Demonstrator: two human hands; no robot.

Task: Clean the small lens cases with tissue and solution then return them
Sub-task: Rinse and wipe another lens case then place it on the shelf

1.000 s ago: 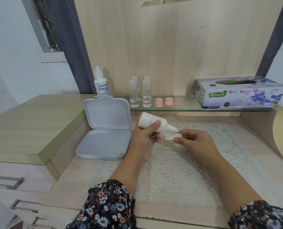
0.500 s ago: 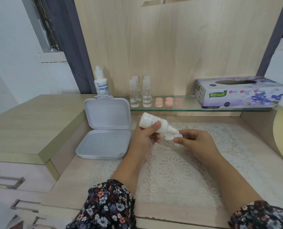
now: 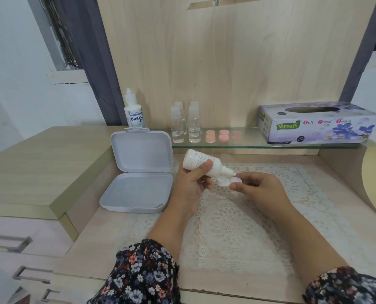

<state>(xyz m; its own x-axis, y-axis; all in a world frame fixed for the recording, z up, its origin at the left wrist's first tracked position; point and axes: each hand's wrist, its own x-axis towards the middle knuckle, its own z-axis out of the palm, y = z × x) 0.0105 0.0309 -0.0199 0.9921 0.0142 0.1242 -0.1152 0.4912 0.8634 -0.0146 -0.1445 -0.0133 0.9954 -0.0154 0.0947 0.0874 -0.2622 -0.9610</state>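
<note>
An open grey box [image 3: 139, 172] lies at the left of the surface [image 3: 90, 249], below a labelled bottle [image 3: 134, 113]. The left hand [image 3: 191, 183] grips a white solution bottle [image 3: 201, 164], tilted nozzle-down over the small white lens case [image 3: 228, 182] pinched by the right hand [image 3: 257, 187] above the lace mat [image 3: 237, 227]. Clear bottles [image 3: 186, 126], pink caps [image 3: 217, 136] and a tissue box [image 3: 316, 123] line the glass shelf [image 3: 244, 143].

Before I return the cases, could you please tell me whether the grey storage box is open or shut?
Open: the grey storage box has its lid standing upright behind the base.
</note>
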